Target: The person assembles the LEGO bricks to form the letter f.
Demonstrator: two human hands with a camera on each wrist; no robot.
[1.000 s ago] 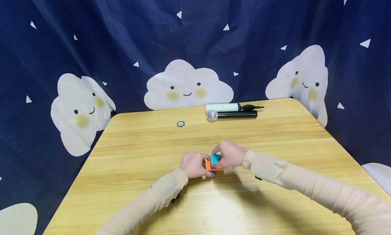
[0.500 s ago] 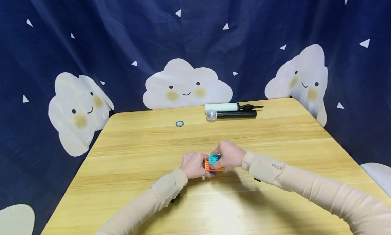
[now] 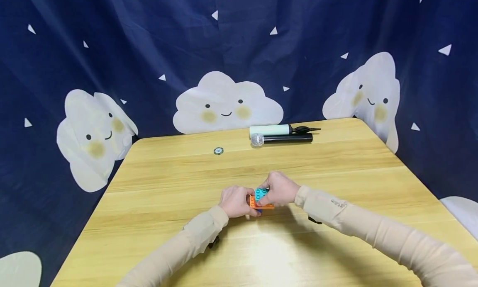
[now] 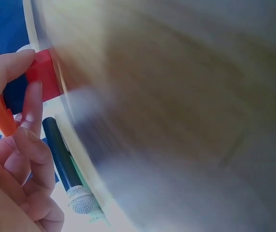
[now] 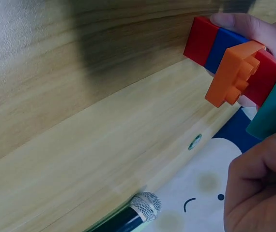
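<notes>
A small tower of toy building bricks stands between both hands near the middle of the table. From the bottom it runs red brick [image 5: 201, 41], blue brick [image 5: 222, 49], wider orange brick [image 5: 227, 72], a second red brick [image 5: 264, 77], then teal brick [image 5: 272, 110]. My left hand [image 3: 234, 201] grips the lower part, thumb and finger on the bottom red and blue bricks in the left wrist view. My right hand [image 3: 281, 188] pinches the teal brick at the top, which lies right against the upper red one. The orange brick's studs jut out past the bricks above it.
Toward the back of the wooden table [image 3: 168, 171] lie a microphone [image 3: 287, 138] and a pale green hand pump [image 3: 270, 130] side by side. A round poker chip [image 3: 218, 151] rests to their left. Behind hangs a dark blue curtain [image 3: 149, 38] with smiling clouds.
Both hands keep their hold on the tower and barely move. The teal brick sits a touch further left, and the whole head view has shifted slightly.
</notes>
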